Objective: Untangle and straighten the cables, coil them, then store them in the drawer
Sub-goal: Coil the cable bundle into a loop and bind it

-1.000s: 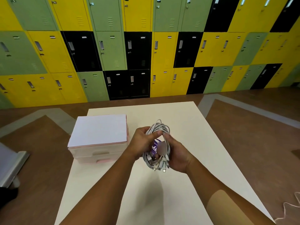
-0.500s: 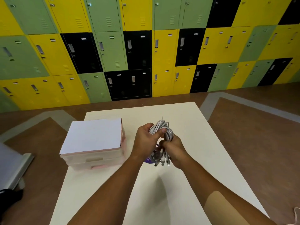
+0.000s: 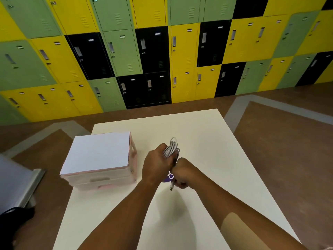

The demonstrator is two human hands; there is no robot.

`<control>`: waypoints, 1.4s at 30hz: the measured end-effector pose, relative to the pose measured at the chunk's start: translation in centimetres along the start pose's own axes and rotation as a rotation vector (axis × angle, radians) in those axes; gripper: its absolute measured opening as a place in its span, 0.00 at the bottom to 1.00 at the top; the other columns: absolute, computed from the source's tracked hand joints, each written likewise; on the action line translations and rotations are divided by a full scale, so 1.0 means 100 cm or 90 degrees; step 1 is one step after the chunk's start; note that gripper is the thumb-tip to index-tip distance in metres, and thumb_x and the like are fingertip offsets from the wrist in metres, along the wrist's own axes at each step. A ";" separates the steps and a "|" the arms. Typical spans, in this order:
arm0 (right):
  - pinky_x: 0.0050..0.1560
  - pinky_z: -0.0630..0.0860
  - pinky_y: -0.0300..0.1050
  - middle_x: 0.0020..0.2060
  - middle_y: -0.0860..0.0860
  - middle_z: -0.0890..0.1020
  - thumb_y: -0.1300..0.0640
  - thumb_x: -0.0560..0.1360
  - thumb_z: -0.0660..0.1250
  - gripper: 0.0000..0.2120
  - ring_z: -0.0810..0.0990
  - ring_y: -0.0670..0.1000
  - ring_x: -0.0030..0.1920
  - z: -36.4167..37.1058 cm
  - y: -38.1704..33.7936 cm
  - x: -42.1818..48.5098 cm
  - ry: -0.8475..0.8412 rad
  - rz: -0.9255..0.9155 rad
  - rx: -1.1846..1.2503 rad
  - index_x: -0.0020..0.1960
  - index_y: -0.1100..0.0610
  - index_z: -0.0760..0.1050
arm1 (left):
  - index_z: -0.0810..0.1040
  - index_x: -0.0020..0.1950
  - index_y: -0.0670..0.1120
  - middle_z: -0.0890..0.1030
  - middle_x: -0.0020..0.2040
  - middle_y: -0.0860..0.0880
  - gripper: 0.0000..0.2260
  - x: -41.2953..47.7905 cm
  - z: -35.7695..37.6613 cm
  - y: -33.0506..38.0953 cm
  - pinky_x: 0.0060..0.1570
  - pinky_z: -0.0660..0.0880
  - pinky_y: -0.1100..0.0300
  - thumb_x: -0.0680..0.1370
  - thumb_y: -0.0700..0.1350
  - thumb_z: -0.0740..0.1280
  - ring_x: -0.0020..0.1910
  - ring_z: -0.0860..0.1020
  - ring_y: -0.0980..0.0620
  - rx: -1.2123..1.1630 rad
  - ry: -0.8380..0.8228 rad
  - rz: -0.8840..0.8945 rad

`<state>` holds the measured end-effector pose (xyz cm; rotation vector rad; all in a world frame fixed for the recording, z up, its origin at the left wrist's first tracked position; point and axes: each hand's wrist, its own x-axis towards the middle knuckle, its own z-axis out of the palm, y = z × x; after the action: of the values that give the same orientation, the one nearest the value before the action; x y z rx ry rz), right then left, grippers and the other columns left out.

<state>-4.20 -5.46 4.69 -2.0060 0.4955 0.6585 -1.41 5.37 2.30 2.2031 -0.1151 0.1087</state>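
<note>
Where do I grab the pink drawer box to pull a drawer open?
Probably at the scooped handle slot in the middle of the upper drawer front. Come from the near side of the drawer box, the side facing the person. Its top is flat and smooth, with nothing to hook, so the slot looks like the best finger hold.

Even, bright overhead light — soft shadow on table (image 3: 207, 141) beneath arms; lockers (image 3: 155, 51) bowed by wide-angle, slight blur.
</note>
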 end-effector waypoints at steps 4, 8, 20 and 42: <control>0.28 0.63 0.40 0.33 0.51 0.70 0.60 0.80 0.59 0.12 0.67 0.49 0.30 -0.002 0.002 -0.002 0.027 -0.075 -0.171 0.38 0.54 0.63 | 0.72 0.37 0.48 0.77 0.29 0.51 0.18 0.004 -0.006 -0.006 0.31 0.74 0.52 0.76 0.59 0.69 0.30 0.76 0.50 -0.010 0.045 -0.038; 0.30 0.64 0.43 0.33 0.50 0.73 0.52 0.82 0.55 0.14 0.69 0.49 0.30 -0.006 0.005 0.002 0.016 -0.180 -0.167 0.38 0.54 0.67 | 0.76 0.37 0.46 0.74 0.29 0.53 0.16 0.011 -0.019 -0.012 0.26 0.64 0.68 0.76 0.57 0.71 0.27 0.70 0.55 -0.089 0.114 -0.095; 0.41 0.74 0.48 0.39 0.50 0.78 0.47 0.81 0.55 0.13 0.79 0.57 0.42 -0.013 0.021 0.006 0.092 -0.269 -0.286 0.41 0.51 0.68 | 0.79 0.43 0.45 0.71 0.26 0.51 0.11 0.021 -0.033 -0.009 0.27 0.67 0.59 0.77 0.52 0.71 0.26 0.68 0.52 -0.361 0.022 -0.181; 0.38 0.78 0.50 0.34 0.60 0.79 0.69 0.79 0.60 0.07 0.78 0.56 0.31 -0.022 0.001 0.002 -0.220 -0.090 0.379 0.50 0.64 0.77 | 0.79 0.40 0.43 0.78 0.30 0.55 0.09 0.013 -0.020 0.015 0.31 0.71 0.65 0.76 0.46 0.74 0.29 0.74 0.60 -0.258 0.024 -0.020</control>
<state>-3.55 -7.50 5.43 -1.3208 0.2907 0.6586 -0.42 5.99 4.84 1.7969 -0.0729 0.1001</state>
